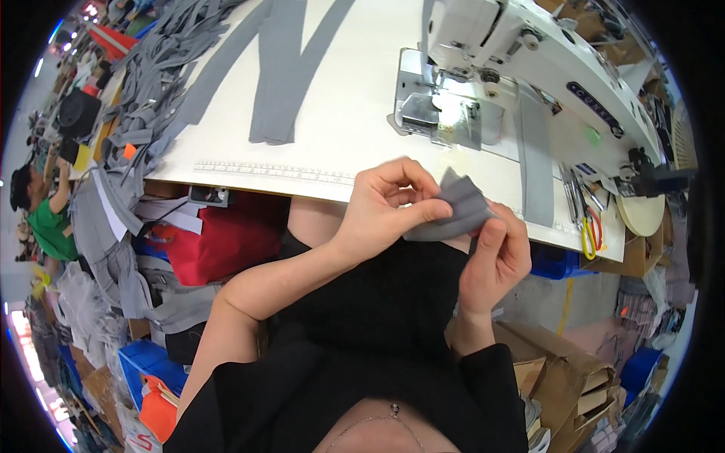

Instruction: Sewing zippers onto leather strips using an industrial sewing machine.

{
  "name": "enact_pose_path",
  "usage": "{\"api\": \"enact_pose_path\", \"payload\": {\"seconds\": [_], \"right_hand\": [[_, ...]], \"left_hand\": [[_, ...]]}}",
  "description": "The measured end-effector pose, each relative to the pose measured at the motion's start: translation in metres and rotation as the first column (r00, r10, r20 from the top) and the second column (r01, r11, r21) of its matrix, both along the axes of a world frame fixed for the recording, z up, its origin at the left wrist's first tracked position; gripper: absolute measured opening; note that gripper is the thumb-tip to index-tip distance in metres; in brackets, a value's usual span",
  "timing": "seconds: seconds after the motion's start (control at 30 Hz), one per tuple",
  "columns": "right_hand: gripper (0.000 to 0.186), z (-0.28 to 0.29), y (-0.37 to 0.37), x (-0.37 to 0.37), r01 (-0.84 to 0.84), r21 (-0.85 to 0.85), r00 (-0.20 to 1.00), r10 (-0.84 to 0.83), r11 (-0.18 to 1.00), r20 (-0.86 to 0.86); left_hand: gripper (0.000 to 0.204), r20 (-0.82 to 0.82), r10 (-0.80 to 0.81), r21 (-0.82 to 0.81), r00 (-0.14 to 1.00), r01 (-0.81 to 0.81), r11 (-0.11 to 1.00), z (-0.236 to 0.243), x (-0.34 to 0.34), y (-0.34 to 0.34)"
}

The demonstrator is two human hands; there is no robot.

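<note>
A small folded piece of grey fabric (pixel 462 205) is held between my two hands, just in front of the table's near edge. My left hand (pixel 393 202) pinches its left side between thumb and fingers. On the other side, my right hand (pixel 495 257) grips the fabric's lower right edge with thumb and fingertips. Beyond my hands stands a white sewing machine (pixel 563 64), its lamp lighting the needle area and metal plate (pixel 423 112). Long grey fabric strips (pixel 276 83) lie flat on the white table (pixel 355 83) to the left of the machine.
Many grey strips are heaped (pixel 155 90) at the table's far left. Yellow-and-red-handled scissors (pixel 589 235) and other metal tools lie at the right. A red cloth (pixel 226 241) hangs below the left edge. Cardboard boxes (pixel 555 370) stand lower right. A person in green (pixel 51 226) is far left.
</note>
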State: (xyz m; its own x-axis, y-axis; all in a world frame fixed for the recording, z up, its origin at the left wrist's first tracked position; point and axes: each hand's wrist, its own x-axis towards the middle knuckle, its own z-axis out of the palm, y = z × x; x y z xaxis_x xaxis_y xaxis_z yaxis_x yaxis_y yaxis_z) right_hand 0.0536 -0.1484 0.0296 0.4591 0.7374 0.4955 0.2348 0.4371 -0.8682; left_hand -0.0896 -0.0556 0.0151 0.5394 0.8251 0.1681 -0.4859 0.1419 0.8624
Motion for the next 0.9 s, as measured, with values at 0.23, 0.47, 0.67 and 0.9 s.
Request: {"api": "enact_pose_path", "payload": {"seconds": [0.23, 0.47, 0.67, 0.9], "right_hand": [[0.026, -0.008, 0.011, 0.005, 0.019, 0.029, 0.999, -0.018, 0.999, -0.042], [0.014, 0.016, 0.015, 0.044, -0.125, -0.062, 0.931, 0.139, 0.99, 0.339], [0.018, 0.088, 0.025, 0.039, -0.199, -0.188, 0.792, 0.271, 0.962, 0.547], [0.016, 0.119, 0.035, 0.035, -0.15, -0.265, 0.715, 0.29, 0.952, 0.636]], "left_hand": [[0.015, -0.026, -0.147, -0.185, 0.989, 0.139, 0.973, -0.003, 0.004, 0.003], [0.01, 0.076, -0.01, -0.033, 0.997, 0.013, 0.999, -0.003, -0.001, 0.004], [0.011, 0.094, 0.036, 0.059, 0.995, -0.042, 0.997, 0.021, 0.0, -0.001], [0.029, 0.186, 0.171, 0.263, 0.967, -0.217, 0.94, 0.035, 0.016, -0.006]]}}
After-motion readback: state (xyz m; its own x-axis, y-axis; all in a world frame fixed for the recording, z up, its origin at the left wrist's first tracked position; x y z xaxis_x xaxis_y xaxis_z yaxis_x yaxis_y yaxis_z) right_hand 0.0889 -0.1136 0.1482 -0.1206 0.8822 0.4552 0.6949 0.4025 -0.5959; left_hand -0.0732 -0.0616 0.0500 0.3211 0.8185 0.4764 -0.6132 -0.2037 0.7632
